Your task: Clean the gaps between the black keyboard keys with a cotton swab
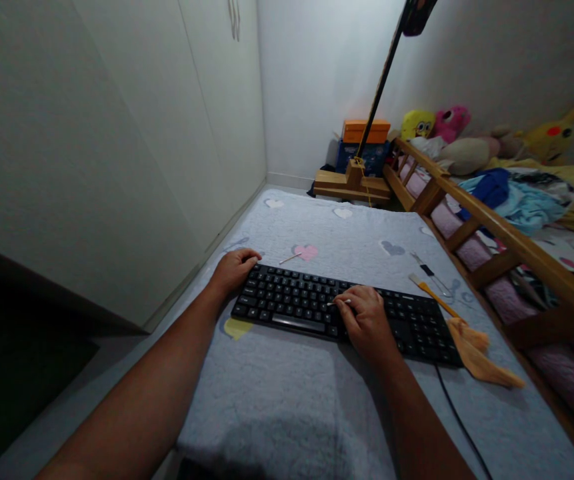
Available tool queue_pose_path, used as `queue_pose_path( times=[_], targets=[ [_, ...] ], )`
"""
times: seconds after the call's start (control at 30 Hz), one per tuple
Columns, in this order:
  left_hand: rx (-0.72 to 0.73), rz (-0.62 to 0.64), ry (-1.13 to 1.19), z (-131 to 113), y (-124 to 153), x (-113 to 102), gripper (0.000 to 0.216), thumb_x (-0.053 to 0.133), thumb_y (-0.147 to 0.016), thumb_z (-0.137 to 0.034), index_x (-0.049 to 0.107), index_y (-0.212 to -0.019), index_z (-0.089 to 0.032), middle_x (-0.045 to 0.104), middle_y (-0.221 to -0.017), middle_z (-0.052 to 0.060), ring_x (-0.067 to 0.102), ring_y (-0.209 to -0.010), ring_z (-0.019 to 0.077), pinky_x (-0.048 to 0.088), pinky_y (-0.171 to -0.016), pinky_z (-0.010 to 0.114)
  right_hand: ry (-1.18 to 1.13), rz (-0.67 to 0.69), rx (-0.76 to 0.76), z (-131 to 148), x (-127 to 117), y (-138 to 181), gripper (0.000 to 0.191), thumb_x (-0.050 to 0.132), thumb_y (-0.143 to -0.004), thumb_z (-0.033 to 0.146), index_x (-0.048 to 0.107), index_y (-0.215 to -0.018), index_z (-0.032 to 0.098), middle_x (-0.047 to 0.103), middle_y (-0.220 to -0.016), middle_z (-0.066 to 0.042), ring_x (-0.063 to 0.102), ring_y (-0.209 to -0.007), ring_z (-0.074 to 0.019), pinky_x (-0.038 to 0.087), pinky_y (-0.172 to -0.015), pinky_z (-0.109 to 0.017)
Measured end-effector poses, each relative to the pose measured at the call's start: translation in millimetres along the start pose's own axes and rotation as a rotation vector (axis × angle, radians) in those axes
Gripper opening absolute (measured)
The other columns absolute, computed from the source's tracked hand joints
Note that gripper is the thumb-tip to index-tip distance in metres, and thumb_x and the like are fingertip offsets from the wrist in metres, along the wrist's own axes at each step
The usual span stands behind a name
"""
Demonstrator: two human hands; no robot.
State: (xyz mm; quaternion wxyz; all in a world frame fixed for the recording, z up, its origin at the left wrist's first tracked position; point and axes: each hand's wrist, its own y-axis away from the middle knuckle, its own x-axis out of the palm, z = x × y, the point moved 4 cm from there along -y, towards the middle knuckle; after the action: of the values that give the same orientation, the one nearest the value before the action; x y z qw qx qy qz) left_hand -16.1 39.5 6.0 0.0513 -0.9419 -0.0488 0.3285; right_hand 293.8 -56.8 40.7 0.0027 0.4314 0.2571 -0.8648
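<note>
A black keyboard (291, 297) lies at a slant on the covered table, its cable trailing toward me. My left hand (235, 268) is closed on the keyboard's far left corner, thumb and fingers at the edge. Over the keys right of the middle, my right hand (364, 313) pinches a cotton swab (339, 303), whose white tip sits at the keys. Another cotton swab (290, 258) lies on the cloth just beyond the keyboard.
Right of the keyboard lie an orange cloth (487, 360), a brush with a yellow handle (437, 299) and a thin metal tool (429, 272). A wooden bed rail (487, 220) runs along the right, a white wardrobe (167, 133) along the left. A wooden stand (351, 183) is beyond.
</note>
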Motion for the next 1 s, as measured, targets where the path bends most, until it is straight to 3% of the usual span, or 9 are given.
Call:
queue_pose_path(
  times=[1.0],
  targets=[
    [-0.004,0.0,0.011,-0.4,-0.9,0.6,0.033,0.054,-0.077,-0.039,0.075,-0.089,-0.017,0.075,-0.087,0.007,0.067,-0.083,0.0261,0.051,-0.082,0.038,-0.009,0.021,0.049,-3.9,-9.4,0.0,0.025,0.049,-0.093,0.023,0.062,-0.071,0.022,0.064,-0.078,-0.003,0.056,-0.086,-0.0214,0.036,-0.087,-0.039]
  ],
)
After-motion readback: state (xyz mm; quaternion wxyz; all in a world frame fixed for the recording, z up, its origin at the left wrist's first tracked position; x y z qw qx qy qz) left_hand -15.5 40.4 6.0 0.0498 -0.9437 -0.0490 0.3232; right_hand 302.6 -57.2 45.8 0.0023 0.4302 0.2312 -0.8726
